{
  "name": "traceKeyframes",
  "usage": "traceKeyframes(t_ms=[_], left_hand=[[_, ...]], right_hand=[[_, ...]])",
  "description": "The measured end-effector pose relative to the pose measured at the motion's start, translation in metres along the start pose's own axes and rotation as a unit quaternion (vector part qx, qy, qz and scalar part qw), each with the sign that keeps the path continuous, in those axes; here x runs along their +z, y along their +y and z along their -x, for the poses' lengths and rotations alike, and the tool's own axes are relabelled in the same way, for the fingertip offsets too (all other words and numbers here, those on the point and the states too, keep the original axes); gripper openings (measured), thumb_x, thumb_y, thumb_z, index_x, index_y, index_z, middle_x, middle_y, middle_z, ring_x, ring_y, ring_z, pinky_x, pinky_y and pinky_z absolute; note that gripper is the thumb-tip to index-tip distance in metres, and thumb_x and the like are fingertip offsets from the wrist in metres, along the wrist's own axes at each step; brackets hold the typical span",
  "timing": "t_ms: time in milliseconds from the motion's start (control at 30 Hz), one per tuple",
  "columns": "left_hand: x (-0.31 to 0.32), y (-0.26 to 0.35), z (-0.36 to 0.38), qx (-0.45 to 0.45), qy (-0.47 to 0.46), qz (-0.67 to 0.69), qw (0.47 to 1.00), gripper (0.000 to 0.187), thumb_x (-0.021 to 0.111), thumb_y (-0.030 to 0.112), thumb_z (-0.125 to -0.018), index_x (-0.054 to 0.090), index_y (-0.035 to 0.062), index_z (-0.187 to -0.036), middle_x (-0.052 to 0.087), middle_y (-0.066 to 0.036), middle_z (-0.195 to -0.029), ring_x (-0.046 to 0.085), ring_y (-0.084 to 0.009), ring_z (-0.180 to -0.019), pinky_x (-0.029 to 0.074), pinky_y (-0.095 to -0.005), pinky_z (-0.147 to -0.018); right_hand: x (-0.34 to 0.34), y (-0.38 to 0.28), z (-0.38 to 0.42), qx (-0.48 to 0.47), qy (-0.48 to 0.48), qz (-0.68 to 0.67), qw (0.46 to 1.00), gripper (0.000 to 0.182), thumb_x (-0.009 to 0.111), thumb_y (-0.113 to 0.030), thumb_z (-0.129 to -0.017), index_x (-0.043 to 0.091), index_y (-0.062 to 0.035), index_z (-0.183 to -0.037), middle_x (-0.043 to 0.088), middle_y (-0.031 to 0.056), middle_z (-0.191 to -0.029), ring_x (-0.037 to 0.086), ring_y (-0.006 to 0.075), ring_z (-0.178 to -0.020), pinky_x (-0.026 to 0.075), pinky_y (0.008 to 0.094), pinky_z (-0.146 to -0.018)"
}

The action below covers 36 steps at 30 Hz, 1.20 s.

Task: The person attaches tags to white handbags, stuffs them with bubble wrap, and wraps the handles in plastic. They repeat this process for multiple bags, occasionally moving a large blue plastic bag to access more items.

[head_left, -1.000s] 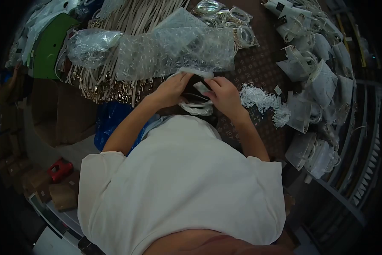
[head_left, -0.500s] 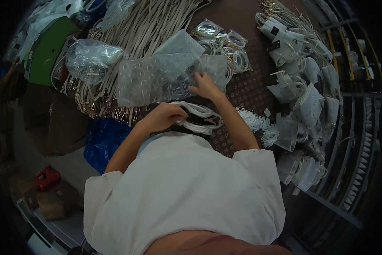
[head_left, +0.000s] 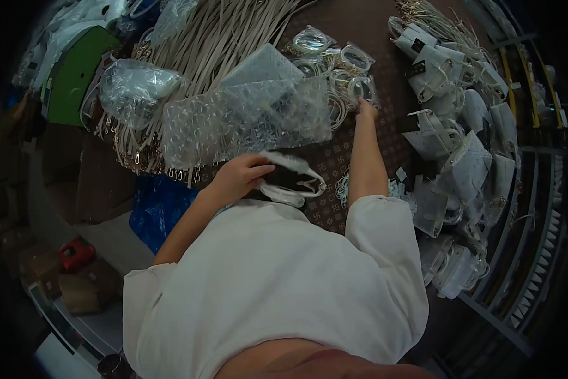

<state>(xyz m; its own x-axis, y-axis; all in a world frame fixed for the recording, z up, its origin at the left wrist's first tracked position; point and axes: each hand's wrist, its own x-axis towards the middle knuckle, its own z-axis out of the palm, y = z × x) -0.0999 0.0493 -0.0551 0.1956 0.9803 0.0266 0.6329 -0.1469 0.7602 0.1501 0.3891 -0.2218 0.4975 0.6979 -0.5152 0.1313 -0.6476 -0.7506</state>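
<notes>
Nearest, the left hand (head_left: 238,177) curls its fingers over a small dark bag with white handles (head_left: 290,183), holding it down on the patterned brown tabletop (head_left: 334,158) just before the person's white shirt (head_left: 271,278). Beyond it a sheet of bubble wrap (head_left: 246,120) lies over a heap of pale straps (head_left: 214,38), crowding the space ahead of that hand. The right hand (head_left: 366,108) reaches far out, its fingers on one of the clear packets of coiled parts (head_left: 360,88); whether it pinches cannot be told. White bags (head_left: 461,145) pile along the table's right edge. A strip of bare tabletop runs between the arms. No writing is legible
</notes>
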Motion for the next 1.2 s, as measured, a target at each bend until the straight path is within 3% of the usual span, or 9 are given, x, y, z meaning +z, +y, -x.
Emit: traceKeyframes(t_ms=[67, 167, 300, 367, 567, 667, 867, 1067, 1200], left_hand=[[-0.005, -0.001, -0.008, 0.102, 0.03, -0.154, 0.982, 0.047, 0.07, 0.011, -0.067, 0.056, 0.0086, -0.112, 0.054, -0.008, -0.112, 0.05, -0.0276, -0.106, 0.042, -0.0383, -0.088], [-0.001, -0.014, -0.007, 0.076, -0.014, -0.125, 0.989, 0.069, 0.075, 0.022, -0.06, 0.048, 0.0065, -0.122, 0.044, -0.007, -0.129, 0.035, -0.0286, -0.123, 0.032, -0.0403, -0.099], [0.01, -0.032, 0.001, 0.062, -0.03, -0.112, 0.991, 0.08, 0.071, 0.04, -0.062, 0.042, 0.006, -0.128, 0.034, -0.006, -0.139, 0.027, -0.0288, -0.129, 0.024, -0.0403, -0.105], [0.011, -0.037, 0.002, 0.082, -0.026, -0.114, 0.99, 0.084, 0.068, 0.048, -0.064, 0.04, 0.0034, -0.129, 0.032, -0.008, -0.14, 0.025, -0.0293, -0.13, 0.022, -0.0409, -0.105], [0.01, -0.035, -0.001, 0.096, -0.015, -0.127, 0.987, 0.093, 0.07, 0.05, -0.06, 0.036, -0.0005, -0.13, 0.029, -0.01, -0.141, 0.023, -0.0307, -0.131, 0.022, -0.0418, -0.106], [0.014, -0.041, -0.001, 0.114, 0.008, -0.1, 0.988, 0.095, 0.07, 0.049, -0.058, 0.034, 0.0006, -0.132, 0.029, -0.01, -0.141, 0.023, -0.0315, -0.131, 0.022, -0.0421, -0.106], [0.017, -0.04, 0.0, 0.123, 0.034, -0.046, 0.991, 0.095, 0.074, 0.048, -0.055, 0.039, -0.0016, -0.128, 0.031, -0.01, -0.139, 0.026, -0.0333, -0.128, 0.024, -0.0421, -0.105], [0.023, -0.043, 0.001, 0.153, 0.034, -0.053, 0.986, 0.101, 0.075, 0.051, -0.05, 0.039, -0.0013, -0.128, 0.032, -0.01, -0.139, 0.026, -0.0336, -0.128, 0.023, -0.0434, -0.105], [0.023, -0.044, 0.003, 0.131, 0.042, -0.075, 0.988, 0.107, 0.071, 0.057, -0.049, 0.033, 0.0021, -0.133, 0.03, -0.009, -0.14, 0.025, -0.0322, -0.129, 0.022, -0.0429, -0.106]], right_hand=[[-0.015, -0.004, 0.009, 0.032, -0.034, -0.058, 0.997, 0.053, 0.068, -0.024, -0.076, 0.05, 0.0077, -0.114, 0.051, 0.0229, -0.118, 0.051, 0.0311, -0.109, 0.046, 0.0391, -0.087], [-0.056, -0.021, 0.049, -0.225, 0.073, 0.184, 0.954, 0.037, 0.065, -0.022, -0.077, 0.056, 0.0009, -0.104, 0.061, 0.0178, -0.101, 0.06, 0.0342, -0.089, 0.046, 0.0429, -0.078], [-0.11, -0.026, 0.078, -0.446, 0.009, 0.032, 0.894, 0.023, 0.059, -0.017, -0.083, 0.053, 0.0013, -0.096, 0.063, 0.0146, -0.082, 0.06, 0.0238, -0.077, 0.046, 0.0339, -0.07], [-0.144, -0.035, 0.11, -0.464, -0.131, -0.116, 0.868, 0.019, 0.053, -0.013, -0.088, 0.05, 0.0021, -0.099, 0.063, 0.0125, -0.081, 0.059, 0.0164, -0.075, 0.045, 0.0281, -0.069], [-0.177, -0.028, 0.269, -0.516, -0.245, -0.047, 0.82, 0.011, 0.05, -0.009, -0.089, 0.05, 0.0003, -0.095, 0.062, 0.0085, -0.08, 0.059, 0.0149, -0.07, 0.044, 0.0243, -0.062], [-0.167, -0.004, 0.279, -0.682, -0.292, 0.217, 0.634, 0.01, 0.055, -0.004, -0.081, 0.054, -0.0031, -0.091, 0.059, 0.008, -0.073, 0.059, 0.0198, -0.062, 0.046, 0.0271, -0.053], [-0.114, 0.018, 0.306, -0.676, -0.397, 0.49, 0.381, 0.017, 0.055, -0.013, -0.077, 0.057, -0.0047, -0.092, 0.061, 0.0096, -0.076, 0.062, 0.0249, -0.068, 0.05, 0.0339, -0.055], [-0.054, 0.058, 0.317, -0.461, -0.452, 0.684, 0.339, 0.03, 0.054, -0.022, -0.08, 0.059, -0.0057, -0.104, 0.064, 0.0118, -0.093, 0.064, 0.0278, -0.08, 0.05, 0.0369, -0.071], [-0.042, 0.092, 0.29, -0.681, -0.348, 0.579, 0.284, 0.033, 0.054, -0.026, -0.081, 0.06, -0.0031, -0.104, 0.061, 0.0143, -0.103, 0.064, 0.0282, -0.083, 0.05, 0.0379, -0.073]])
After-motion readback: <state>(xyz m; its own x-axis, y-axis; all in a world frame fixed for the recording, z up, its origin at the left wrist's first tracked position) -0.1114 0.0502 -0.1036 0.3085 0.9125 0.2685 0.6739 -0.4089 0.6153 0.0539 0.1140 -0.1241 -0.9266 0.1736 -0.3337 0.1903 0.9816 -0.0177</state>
